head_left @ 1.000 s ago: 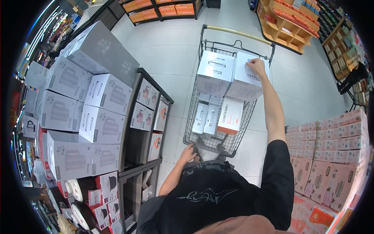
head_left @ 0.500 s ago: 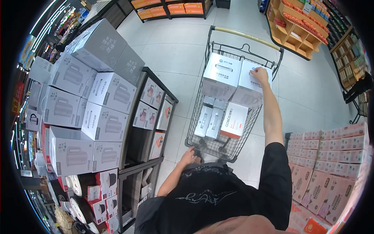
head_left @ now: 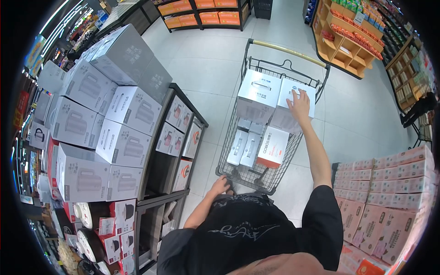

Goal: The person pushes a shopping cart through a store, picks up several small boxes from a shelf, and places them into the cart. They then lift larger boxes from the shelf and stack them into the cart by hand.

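Note:
A wire shopping cart [head_left: 289,172] with a yellow handle bar holds several boxes. Two large white boxes stand at its far end, a left one [head_left: 257,89] and a right one [head_left: 284,120]. My right hand [head_left: 300,105] rests on top of the right box, fingers spread, holding nothing. Nearer me lie two narrow white boxes, one [head_left: 236,146] beside the other [head_left: 250,149], and a white and orange box [head_left: 274,145]. My left hand [head_left: 221,185] hangs low beside the cart's near left corner, its fingers bent; what they hold, if anything, is hidden.
Stacked kettle boxes [head_left: 130,142] stand on the left, beside a dark shelf [head_left: 167,160]. Pink cartons [head_left: 389,197] are piled at the right. A wooden display [head_left: 348,46] and an orange-stocked shelf [head_left: 201,25] stand farther off.
My right hand has gone from fingers curled at the right box's handle to spread flat on its top. The cart sits slightly lower in view. My left hand has shifted slightly.

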{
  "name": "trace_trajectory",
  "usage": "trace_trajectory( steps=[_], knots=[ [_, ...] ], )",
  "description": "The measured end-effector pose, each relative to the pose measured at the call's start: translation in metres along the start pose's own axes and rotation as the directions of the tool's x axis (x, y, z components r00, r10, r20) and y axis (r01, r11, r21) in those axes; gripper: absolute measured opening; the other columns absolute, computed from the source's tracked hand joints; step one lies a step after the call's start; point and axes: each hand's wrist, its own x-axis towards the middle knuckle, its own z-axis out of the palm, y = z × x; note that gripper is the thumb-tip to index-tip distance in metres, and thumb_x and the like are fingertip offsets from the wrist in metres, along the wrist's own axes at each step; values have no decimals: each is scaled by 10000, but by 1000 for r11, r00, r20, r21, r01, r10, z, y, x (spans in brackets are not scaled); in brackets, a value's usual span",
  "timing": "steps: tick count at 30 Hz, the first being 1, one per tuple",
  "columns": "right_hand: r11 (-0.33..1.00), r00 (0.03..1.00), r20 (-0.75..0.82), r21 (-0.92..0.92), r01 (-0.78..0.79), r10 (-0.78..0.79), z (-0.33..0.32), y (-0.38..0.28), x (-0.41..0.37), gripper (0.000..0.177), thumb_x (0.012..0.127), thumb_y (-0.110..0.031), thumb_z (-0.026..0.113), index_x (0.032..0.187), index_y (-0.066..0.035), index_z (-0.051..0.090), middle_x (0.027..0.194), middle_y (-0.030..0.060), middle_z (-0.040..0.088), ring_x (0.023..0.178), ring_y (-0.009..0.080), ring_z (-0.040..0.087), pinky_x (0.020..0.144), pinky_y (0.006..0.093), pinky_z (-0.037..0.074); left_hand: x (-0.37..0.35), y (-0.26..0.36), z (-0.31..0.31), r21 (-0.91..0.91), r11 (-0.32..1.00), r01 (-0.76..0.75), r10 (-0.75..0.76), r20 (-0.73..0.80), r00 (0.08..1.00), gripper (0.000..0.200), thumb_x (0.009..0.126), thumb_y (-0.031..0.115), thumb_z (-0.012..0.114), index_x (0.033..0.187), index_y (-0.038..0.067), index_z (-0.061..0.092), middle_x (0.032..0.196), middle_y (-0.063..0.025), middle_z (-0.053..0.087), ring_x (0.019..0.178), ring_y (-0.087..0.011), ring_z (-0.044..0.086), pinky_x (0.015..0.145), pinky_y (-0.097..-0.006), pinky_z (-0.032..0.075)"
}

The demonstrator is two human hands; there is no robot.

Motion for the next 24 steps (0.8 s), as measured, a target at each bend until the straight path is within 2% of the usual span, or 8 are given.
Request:
trace_trajectory(
  steps=[2,6,9,12,15,18,21,24],
  knots=[
    [999,998,50,29,40,-42,-7,-11,-17,552,831,-386,620,1304,-134,489,1286,210,459,1208,404,412,1003,505,325,-1,-5,4,-1,1000,-11,11,-6,1000,374,796,293,631,913,-59,588,1319,-198,433,1121,-360,512,931,-406,438],
    [997,953,295,-25,74,-64,-4,-19,-40,632,825,-432,603,1384,-220,399,1381,204,398,1288,435,342,1049,547,274,-1,-7,10,-3,1000,-27,27,-16,1000,389,786,301,638,909,-65,589,1304,-207,437,1117,-365,512,931,-407,439],
    [994,955,289,-61,91,-70,-4,-17,-47,700,794,-413,642,1405,-224,357,1413,199,361,1312,440,307,1054,565,255,4,-6,11,45,998,-48,49,-25,998,397,779,304,643,913,-66,590,1297,-215,439,1109,-367,516,929,-409,440],
    [992,926,377,-118,51,-3,-13,-31,-40,770,760,-349,685,1425,-224,317,1450,182,295,1323,417,289,1071,550,244,1,-3,9,55,998,-29,31,-29,999,401,771,304,646,923,-63,593,1295,-219,440,1103,-366,519,929,-411,440],
    [985,915,390,-89,148,-102,-19,-48,-42,816,734,-322,706,1433,-221,297,1474,164,265,1338,418,266,1075,559,231,-7,2,11,39,999,-15,16,-27,1000,405,765,303,649,934,-61,595,1295,-218,443,1107,-366,519,932,-411,440],
    [983,892,431,-55,173,-132,-5,-60,-46,849,725,-320,712,1442,-215,271,1487,148,250,1350,412,251,1076,565,225,-9,0,17,36,999,-24,26,-41,999,403,760,304,652,931,-57,602,1301,-216,444,1117,-367,515,935,-411,440],
    [983,894,440,-113,145,-81,-7,-65,-49,875,716,-321,719,1448,-209,252,1491,124,255,1354,399,251,1072,570,228,-9,-2,24,38,998,-54,56,-65,996,392,755,304,655,918,-50,613,1310,-216,444,1129,-368,510,939,-412,439],
    [991,874,483,-76,109,-59,-12,-66,-46,902,708,-325,725,1454,-208,231,1494,120,249,1360,391,246,1067,579,234,-9,-8,26,36,999,-31,32,-32,999,391,766,324,659,898,-40,604,1339,-211,417,1169,-366,483,960,-407,421]
  ],
)
